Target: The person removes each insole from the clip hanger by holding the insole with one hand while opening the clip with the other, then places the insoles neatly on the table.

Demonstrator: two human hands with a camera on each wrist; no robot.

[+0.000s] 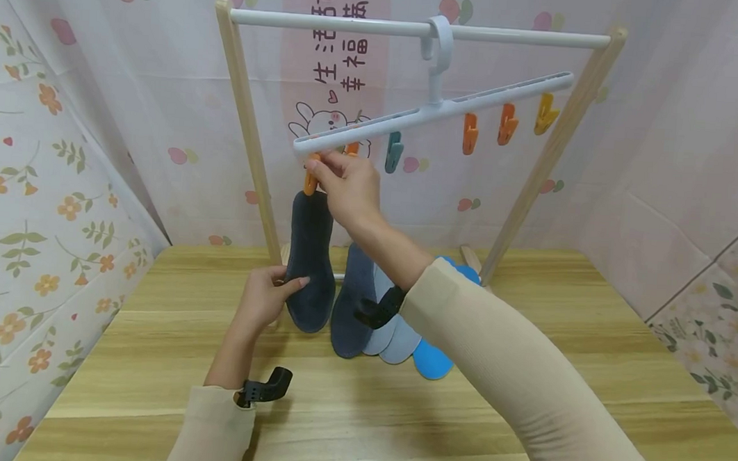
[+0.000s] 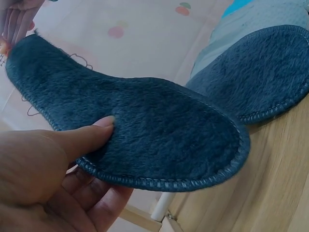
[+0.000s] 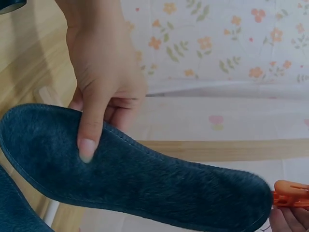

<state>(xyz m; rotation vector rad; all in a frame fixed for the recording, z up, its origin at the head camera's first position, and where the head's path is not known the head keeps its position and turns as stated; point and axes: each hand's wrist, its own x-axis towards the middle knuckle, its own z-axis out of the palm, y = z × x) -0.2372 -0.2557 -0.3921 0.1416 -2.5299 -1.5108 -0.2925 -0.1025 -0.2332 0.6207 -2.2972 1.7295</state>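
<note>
My left hand [image 1: 267, 295] holds a dark blue fuzzy insole [image 1: 311, 255] by its side edge. In the left wrist view the thumb lies on the plush face and the fingers pass behind. The insole stands nearly upright, wide end down. Above it, my right hand [image 1: 354, 188] pinches an orange clip [image 1: 310, 179] under the low left end of a white clip hanger [image 1: 374, 126]. The clip's lower end sits right at the insole's narrow top edge, as the right wrist view shows with the clip [image 3: 291, 192] at the insole's end.
The tilted hanger hooks over a white rail [image 1: 330, 24] between wooden posts [image 1: 542, 156]. A teal clip [image 1: 394, 153], orange clips [image 1: 470, 133] and a yellow clip [image 1: 545, 114] hang along it. Another dark insole [image 1: 348, 316], grey insoles [image 1: 400, 343] and a bright blue one [image 1: 434, 363] lean below.
</note>
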